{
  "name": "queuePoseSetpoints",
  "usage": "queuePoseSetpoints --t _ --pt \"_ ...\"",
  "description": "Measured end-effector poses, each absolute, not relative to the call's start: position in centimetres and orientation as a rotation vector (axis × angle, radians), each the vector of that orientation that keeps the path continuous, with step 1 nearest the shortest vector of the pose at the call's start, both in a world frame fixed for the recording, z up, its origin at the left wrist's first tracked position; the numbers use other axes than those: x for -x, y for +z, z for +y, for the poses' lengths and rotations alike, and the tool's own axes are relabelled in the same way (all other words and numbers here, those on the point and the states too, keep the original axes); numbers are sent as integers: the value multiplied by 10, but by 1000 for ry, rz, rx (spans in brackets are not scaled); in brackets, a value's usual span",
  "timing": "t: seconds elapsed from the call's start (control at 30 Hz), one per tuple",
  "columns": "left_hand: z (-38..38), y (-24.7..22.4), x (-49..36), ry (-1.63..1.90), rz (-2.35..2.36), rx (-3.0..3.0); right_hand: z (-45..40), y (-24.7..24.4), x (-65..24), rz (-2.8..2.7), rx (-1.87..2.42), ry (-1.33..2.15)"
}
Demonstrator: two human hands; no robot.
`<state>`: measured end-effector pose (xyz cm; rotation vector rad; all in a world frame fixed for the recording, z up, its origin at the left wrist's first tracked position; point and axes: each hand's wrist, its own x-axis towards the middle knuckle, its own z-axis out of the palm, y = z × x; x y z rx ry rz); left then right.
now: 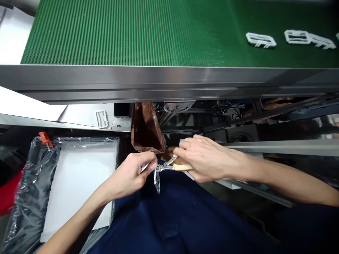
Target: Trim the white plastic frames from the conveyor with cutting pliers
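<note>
My left hand (pixel 134 173) is closed, pinching a white plastic frame piece (pixel 157 182) that hangs down beside its fingertips. Cream-handled nippers (pixel 182 167) are gripped in my right hand (pixel 209 158), their handles spread apart. The metal jaws meet the white piece right by the left fingers; whether they bite into it is too small to tell. Both hands are in front of my dark blue clothing, just below an open brown plastic bag (pixel 148 130).
A green conveyor belt (pixel 119 33) with a metal edge rail (pixel 159 81) crosses the top, carrying white plastic pieces (pixel 261 40) at right. Another white piece (pixel 102 119) lies on a paper-covered ledge. Lower left is a plastic-lined bin (pixel 29 197) with white sheeting (pixel 82 183) and an orange-handled tool (pixel 45 139).
</note>
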<state>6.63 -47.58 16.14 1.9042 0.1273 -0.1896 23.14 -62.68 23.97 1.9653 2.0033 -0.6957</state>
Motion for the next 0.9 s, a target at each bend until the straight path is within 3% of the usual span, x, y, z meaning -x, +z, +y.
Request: queuePoseSetpoints --t 0.43,0.6,0.67,0.8,0.9 --pt "-478 146 -62 -209 220 -1799 -624 222 -248 1928 -2070 -1064" --pt "-481 143 -63 -203 249 -1629 -636 190 -248 1730 -2492 -1575" --pt "-483 142 -64 -195 267 -1549 -638 167 -232 1578 -2705 -1976" --pt "-487 136 -69 -155 303 -1355 -640 126 -189 1309 -2736 -2902" --pt "-489 119 -76 -13 446 -1298 -643 114 -171 1114 -3063 -2897"
